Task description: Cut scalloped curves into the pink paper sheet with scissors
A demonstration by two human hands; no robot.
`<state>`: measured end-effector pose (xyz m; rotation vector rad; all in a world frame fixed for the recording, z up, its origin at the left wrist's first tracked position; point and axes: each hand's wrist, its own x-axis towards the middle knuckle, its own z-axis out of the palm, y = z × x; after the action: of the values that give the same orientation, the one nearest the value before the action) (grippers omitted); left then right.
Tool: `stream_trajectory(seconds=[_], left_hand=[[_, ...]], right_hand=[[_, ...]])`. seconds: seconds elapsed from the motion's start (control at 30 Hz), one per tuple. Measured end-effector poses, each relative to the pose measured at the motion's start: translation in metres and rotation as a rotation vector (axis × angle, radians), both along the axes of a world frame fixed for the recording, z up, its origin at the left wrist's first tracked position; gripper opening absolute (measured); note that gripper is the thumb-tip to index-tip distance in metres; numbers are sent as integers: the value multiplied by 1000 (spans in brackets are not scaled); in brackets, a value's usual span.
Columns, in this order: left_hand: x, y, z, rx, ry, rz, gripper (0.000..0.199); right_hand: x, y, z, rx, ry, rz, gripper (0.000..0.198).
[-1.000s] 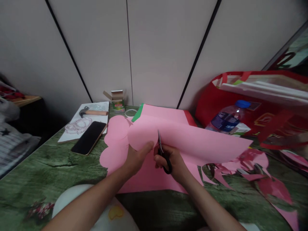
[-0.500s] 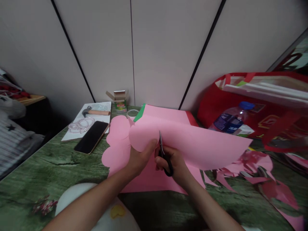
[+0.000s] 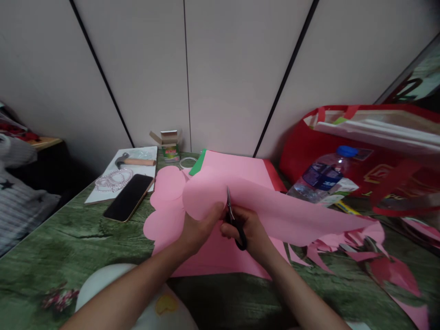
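Note:
My left hand (image 3: pixel 204 227) pinches a pink paper sheet (image 3: pixel 201 195) by its rounded left part, thumb on top. My right hand (image 3: pixel 249 227) grips black-handled scissors (image 3: pixel 237 224), whose blades point away from me against the cut edge beside my left thumb. To the right of the blades the rest of the sheet hangs as a broad strip over the scraps. Pink cut-outs with scalloped edges (image 3: pixel 163 223) lie to the left of my left hand. Under both hands is more pink paper (image 3: pixel 220 256).
A phone (image 3: pixel 129 198), a hammer (image 3: pixel 137 161), a string of beads (image 3: pixel 113 180) and a small open box (image 3: pixel 170 149) are at the left back. On the right stand a bottle (image 3: pixel 319 174) and a red bag (image 3: pixel 371 174), with pink scraps (image 3: pixel 395 270) in front.
The cut has gone further round the rounded part. The strip right of the scissors has dropped lower, showing more of the bottle and a yellow item behind it. The view has shifted slightly.

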<state>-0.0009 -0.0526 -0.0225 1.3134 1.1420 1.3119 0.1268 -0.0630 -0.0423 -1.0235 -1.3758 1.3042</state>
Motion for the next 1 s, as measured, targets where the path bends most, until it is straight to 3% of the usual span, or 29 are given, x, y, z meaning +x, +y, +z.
stream_trajectory(seconds=[0.7,1.0], left_hand=[[1,2,4,-30,-71,-51,23],[4,7,-3,-80,-51,-50,21]], right_hand=[[0,-1,2,-54,49,40,16],[-2,1,-16,-132,162,62,12]])
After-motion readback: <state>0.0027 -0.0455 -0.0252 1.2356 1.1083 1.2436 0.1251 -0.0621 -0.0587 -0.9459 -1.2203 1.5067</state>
